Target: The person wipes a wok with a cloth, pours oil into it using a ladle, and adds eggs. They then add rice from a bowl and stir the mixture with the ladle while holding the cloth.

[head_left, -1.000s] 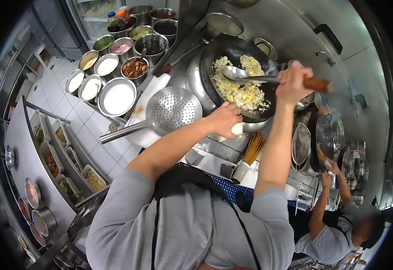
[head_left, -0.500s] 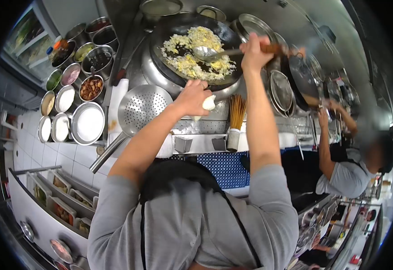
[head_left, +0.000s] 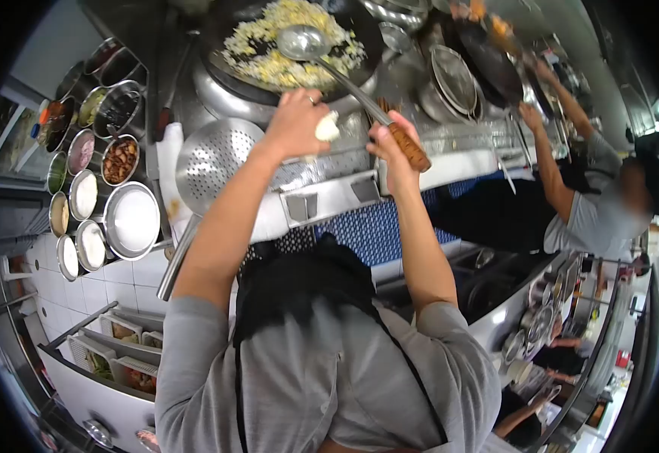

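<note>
A dark wok sits on the stove, with rice and yellow egg spread inside it. My left hand is closed at the wok's near rim on a bunched white cloth. Whether its fingers also grip the wok is hidden. My right hand is wrapped around the wooden handle of a ladle, whose metal bowl rests among the rice. Left of my left forearm lies a perforated strainer, its handle pointing toward me.
Metal tubs of ingredients, including a large one of white powder or grains, stand at the left. Sieves lie at the right. Beyond them a co-worker works at another wok with flames behind it.
My right hand has come down and nearer my body with the ladle handle; the bowl has shifted toward the wok's far side. The whole view has turned, and my left hand stays at the rim.
</note>
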Action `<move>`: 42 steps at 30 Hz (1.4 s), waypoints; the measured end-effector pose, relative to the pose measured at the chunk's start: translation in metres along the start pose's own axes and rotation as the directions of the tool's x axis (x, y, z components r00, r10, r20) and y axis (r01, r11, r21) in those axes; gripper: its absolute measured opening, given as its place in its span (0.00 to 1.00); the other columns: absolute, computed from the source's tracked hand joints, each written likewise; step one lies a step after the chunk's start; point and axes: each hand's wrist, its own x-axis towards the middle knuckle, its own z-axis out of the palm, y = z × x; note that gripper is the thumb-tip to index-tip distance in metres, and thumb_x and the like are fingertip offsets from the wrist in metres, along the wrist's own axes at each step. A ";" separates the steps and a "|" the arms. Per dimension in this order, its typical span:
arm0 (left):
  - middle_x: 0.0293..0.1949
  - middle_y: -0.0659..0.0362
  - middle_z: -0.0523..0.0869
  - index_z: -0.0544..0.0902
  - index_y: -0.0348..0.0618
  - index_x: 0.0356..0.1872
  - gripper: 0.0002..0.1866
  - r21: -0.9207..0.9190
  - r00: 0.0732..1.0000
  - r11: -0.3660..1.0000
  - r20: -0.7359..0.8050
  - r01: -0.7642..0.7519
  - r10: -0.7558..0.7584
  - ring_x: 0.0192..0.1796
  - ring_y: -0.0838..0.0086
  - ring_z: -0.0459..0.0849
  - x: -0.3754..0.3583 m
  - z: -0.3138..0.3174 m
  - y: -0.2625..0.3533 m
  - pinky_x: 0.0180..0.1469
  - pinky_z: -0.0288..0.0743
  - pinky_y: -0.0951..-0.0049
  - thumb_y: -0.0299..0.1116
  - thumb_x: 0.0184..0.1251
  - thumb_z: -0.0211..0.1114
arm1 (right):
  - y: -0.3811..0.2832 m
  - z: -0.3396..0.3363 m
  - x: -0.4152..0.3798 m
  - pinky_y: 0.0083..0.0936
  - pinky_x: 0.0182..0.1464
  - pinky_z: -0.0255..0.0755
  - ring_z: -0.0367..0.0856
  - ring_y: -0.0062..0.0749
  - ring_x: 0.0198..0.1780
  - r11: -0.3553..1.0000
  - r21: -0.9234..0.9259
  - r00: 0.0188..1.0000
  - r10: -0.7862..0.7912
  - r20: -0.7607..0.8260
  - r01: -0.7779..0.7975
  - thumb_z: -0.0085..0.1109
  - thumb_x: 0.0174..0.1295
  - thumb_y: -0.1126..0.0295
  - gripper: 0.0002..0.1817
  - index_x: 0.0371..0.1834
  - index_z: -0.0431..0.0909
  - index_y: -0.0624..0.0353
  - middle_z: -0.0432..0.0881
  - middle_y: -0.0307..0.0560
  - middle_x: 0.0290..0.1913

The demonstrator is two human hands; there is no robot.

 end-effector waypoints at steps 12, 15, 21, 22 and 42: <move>0.58 0.41 0.77 0.86 0.38 0.42 0.28 0.397 0.989 0.911 0.048 0.109 -0.139 0.62 0.48 0.71 0.016 0.014 0.051 0.69 0.59 0.54 0.45 0.38 0.74 | 0.220 -0.172 -0.093 0.29 0.30 0.82 0.83 0.33 0.35 0.628 -0.039 0.629 0.771 -0.101 -0.777 0.40 0.67 0.71 0.16 0.55 0.72 0.62 0.81 0.50 0.41; 0.59 0.39 0.75 0.86 0.36 0.42 0.27 0.420 0.990 0.901 0.038 0.109 -0.137 0.63 0.46 0.70 0.014 0.018 0.053 0.69 0.59 0.53 0.44 0.38 0.74 | 0.265 -0.162 -0.070 0.35 0.31 0.83 0.80 0.37 0.43 0.640 0.007 0.620 0.748 -0.236 -0.769 0.41 0.67 0.71 0.17 0.57 0.69 0.60 0.77 0.50 0.47; 0.59 0.37 0.73 0.85 0.36 0.38 0.25 0.414 0.988 0.902 0.045 0.119 -0.151 0.60 0.43 0.69 0.015 0.016 0.052 0.64 0.65 0.53 0.42 0.38 0.74 | 0.342 -0.153 -0.035 0.42 0.38 0.84 0.78 0.33 0.39 0.553 0.482 0.580 0.807 -0.107 -0.680 0.54 0.67 0.65 0.13 0.53 0.72 0.48 0.78 0.44 0.44; 0.59 0.36 0.74 0.86 0.39 0.42 0.27 0.391 0.973 0.906 0.087 0.164 -0.213 0.63 0.43 0.68 0.016 0.013 0.055 0.68 0.60 0.52 0.43 0.37 0.74 | 0.342 -0.148 -0.031 0.38 0.33 0.81 0.78 0.32 0.34 0.505 0.591 0.562 0.820 -0.103 -0.629 0.56 0.66 0.64 0.11 0.50 0.74 0.48 0.79 0.43 0.41; 0.50 0.47 0.78 0.84 0.45 0.47 0.30 0.447 0.986 0.894 0.158 -0.023 -0.054 0.54 0.50 0.76 0.010 0.001 0.037 0.56 0.71 0.52 0.47 0.39 0.69 | 0.287 -0.180 -0.280 0.37 0.24 0.82 0.85 0.41 0.27 0.386 -0.553 0.589 0.768 -0.251 -0.738 0.60 0.56 0.61 0.20 0.51 0.81 0.55 0.85 0.53 0.38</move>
